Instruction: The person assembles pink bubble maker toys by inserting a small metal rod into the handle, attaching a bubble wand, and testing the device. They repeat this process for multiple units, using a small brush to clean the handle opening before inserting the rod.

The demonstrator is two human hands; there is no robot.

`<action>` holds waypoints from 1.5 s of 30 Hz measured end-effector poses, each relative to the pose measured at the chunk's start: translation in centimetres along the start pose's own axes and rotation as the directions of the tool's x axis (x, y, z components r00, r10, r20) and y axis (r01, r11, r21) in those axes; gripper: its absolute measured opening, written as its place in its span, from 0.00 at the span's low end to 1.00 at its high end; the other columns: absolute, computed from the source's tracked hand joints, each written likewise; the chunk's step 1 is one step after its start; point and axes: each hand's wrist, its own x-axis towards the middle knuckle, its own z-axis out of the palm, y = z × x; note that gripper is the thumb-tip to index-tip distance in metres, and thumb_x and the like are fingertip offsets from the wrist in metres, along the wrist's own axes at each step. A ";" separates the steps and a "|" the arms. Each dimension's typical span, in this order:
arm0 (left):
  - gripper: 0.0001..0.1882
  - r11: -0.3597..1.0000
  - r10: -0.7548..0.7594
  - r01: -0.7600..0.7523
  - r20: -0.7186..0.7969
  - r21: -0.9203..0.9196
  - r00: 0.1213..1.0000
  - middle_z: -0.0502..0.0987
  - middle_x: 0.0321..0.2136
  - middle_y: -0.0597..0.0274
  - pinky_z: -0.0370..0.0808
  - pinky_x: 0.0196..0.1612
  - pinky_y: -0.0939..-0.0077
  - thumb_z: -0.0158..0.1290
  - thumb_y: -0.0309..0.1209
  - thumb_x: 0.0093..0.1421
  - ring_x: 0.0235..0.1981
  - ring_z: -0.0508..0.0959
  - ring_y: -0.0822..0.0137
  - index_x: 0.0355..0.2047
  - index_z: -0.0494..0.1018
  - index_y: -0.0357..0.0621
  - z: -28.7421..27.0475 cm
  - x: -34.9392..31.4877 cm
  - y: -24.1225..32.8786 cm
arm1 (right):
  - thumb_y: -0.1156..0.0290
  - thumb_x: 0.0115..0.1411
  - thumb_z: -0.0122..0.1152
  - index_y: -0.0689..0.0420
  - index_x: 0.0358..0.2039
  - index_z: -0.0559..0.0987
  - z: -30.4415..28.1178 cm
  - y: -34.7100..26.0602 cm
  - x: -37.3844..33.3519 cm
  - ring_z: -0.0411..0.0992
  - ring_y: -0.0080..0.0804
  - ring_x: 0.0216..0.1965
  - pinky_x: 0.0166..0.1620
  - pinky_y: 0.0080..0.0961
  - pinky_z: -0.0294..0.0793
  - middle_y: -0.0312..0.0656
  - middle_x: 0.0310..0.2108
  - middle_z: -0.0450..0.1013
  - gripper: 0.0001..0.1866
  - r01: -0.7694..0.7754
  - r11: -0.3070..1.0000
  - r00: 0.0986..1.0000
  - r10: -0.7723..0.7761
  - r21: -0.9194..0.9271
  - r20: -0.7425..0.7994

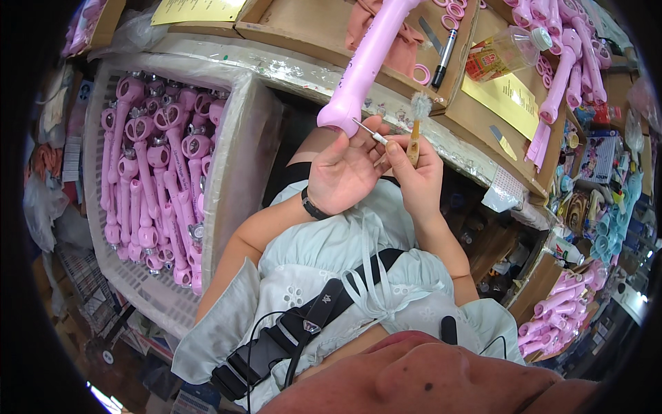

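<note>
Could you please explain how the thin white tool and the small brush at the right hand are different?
The thin white tool has a narrow, needle-like tip, while the small brush ends in a fluffy grey tuft. The tool's body is white; the brush's handle is amber. The tool slants up and left toward the pink piece, while the brush points almost straight up. Both are in the right hand.
</note>
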 end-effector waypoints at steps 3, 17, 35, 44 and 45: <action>0.27 1.000 0.016 -0.016 -0.048 -0.003 0.999 0.60 0.59 0.60 0.52 0.61 0.65 0.44 0.48 0.63 0.58 0.60 0.65 0.59 0.62 0.51 -0.1 -0.1 -0.2 | 0.74 0.59 0.58 0.65 0.35 0.76 -0.3 -0.1 0.0 0.71 0.21 0.29 0.33 0.17 0.71 0.39 0.29 0.74 0.07 0.076 0.993 0.997 -0.078 -0.091 -0.012; 0.25 0.992 -0.077 0.080 0.039 -0.100 0.996 0.51 0.64 0.54 0.45 0.65 0.56 0.45 0.47 0.63 0.64 0.52 0.57 0.59 0.61 0.58 0.6 0.2 0.0 | 0.76 0.47 0.67 0.55 0.34 0.82 -0.9 0.0 0.1 0.64 0.28 0.32 0.35 0.21 0.66 0.38 0.30 0.63 0.11 0.350 0.630 0.887 -0.460 -0.693 0.030; 0.24 0.989 -0.092 0.093 0.016 -0.119 0.996 0.47 0.64 0.45 0.39 0.66 0.45 0.49 0.44 0.61 0.65 0.42 0.37 0.57 0.65 0.55 0.6 0.1 0.3 | 0.69 0.52 0.62 0.46 0.34 0.81 -2.7 -7.7 8.5 0.66 0.27 0.34 0.46 0.31 0.53 0.30 0.29 0.69 0.08 0.733 0.019 0.644 -0.338 -0.680 0.686; 0.27 0.974 -0.103 0.103 0.010 -0.202 0.995 0.50 0.63 0.45 0.41 0.67 0.48 0.48 0.44 0.61 0.64 0.47 0.40 0.58 0.62 0.49 0.3 0.0 0.1 | 0.69 0.47 0.65 0.47 0.29 0.80 -1.1 -8.7 10.3 0.68 0.28 0.34 0.46 0.31 0.54 0.30 0.27 0.70 0.07 0.853 0.140 0.522 -0.269 -0.503 0.809; 0.26 0.980 -0.097 0.099 0.019 -0.170 0.995 0.48 0.64 0.44 0.40 0.67 0.47 0.48 0.45 0.61 0.65 0.45 0.39 0.58 0.63 0.51 0.3 -0.1 0.1 | 0.69 0.46 0.66 0.47 0.28 0.80 -1.2 -8.6 10.1 0.68 0.29 0.34 0.47 0.31 0.55 0.31 0.27 0.70 0.07 0.861 0.120 0.509 -0.219 -0.494 0.833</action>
